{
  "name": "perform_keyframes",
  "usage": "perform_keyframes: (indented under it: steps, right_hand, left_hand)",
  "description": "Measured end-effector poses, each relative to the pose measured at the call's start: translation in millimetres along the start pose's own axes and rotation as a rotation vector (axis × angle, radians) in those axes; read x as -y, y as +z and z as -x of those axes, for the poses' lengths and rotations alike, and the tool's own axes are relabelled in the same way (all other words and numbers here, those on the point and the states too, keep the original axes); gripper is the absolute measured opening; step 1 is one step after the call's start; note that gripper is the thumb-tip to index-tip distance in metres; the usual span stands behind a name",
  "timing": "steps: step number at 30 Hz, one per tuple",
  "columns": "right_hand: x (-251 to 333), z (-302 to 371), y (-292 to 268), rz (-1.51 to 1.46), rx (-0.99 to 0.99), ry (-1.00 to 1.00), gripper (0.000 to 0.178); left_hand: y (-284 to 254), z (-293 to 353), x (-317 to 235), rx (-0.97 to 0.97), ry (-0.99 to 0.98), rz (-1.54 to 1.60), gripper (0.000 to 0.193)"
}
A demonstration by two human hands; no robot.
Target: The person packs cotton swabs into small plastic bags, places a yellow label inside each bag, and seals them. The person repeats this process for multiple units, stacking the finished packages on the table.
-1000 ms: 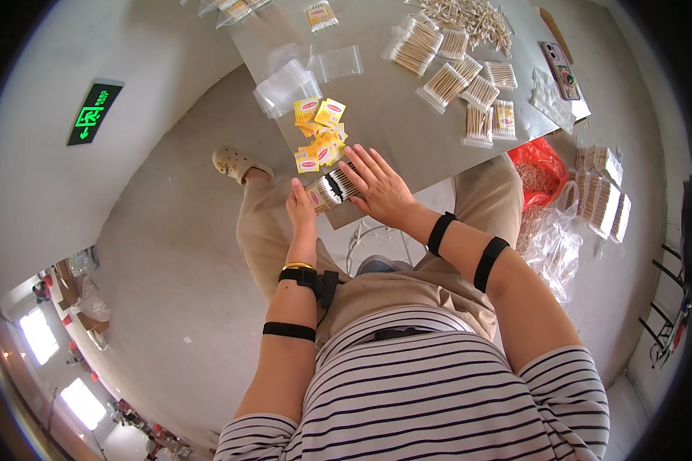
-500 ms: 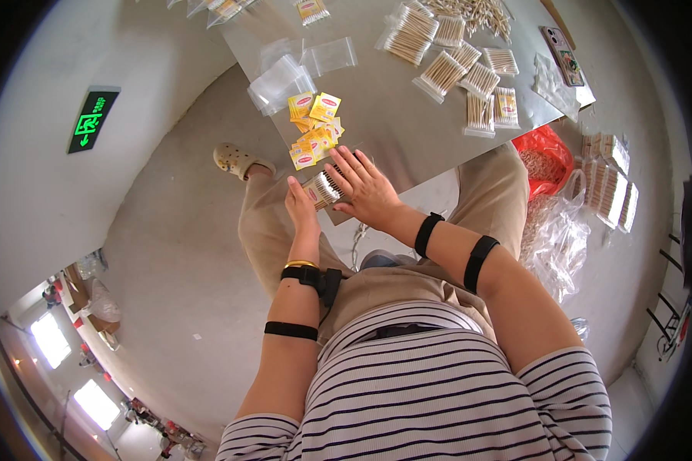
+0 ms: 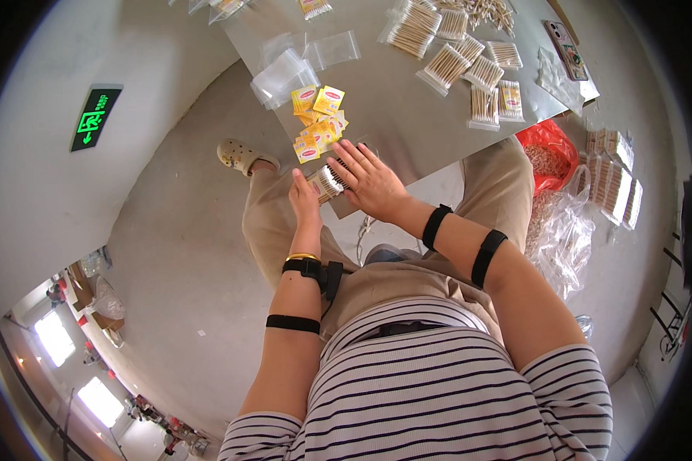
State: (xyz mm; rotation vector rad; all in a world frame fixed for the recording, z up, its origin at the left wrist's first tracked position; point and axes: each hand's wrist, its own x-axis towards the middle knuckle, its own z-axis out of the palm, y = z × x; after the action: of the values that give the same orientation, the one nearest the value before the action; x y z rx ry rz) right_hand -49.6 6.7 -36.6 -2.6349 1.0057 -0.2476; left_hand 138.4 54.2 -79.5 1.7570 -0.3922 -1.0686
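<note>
- Several clear zip bags [image 3: 445, 69] packed with cotton swabs lie on the grey tabletop [image 3: 415, 131], beyond the hands.
- Flat clear bags [image 3: 284, 79] lie beside yellow cards [image 3: 315, 132].
- On the floor, a red plastic bag [image 3: 569, 146] holds swab sticks [image 3: 546, 160].
- Swab bundle [image 3: 327, 184]: between both hands at the tabletop's near corner.
- Right hand [image 3: 374, 187]: fingers extended, slightly apart, against the bundle.
- Left hand [image 3: 306, 203]: at its left end; finger closure unclear.
- Green exit sign [image 3: 96, 117] on the wall.
</note>
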Motion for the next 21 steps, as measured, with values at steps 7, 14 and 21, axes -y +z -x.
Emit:
perform_keyframes:
  steps: [7,14,21]
  right_hand:
    - [0,0,0,0.042,0.0,-0.007,0.071]
    - [13,-2,-2,-0.035,0.048,0.012,0.088]
    - [-6,13,-15,-0.07,-0.01,0.088,0.092]
  left_hand:
    - [-1,-1,1,-0.007,0.005,-0.052,0.069]
    - [-4,-2,-1,-0.058,0.124,-0.36,0.067]
    - [-21,1,5,-0.157,0.234,-0.151,0.062]
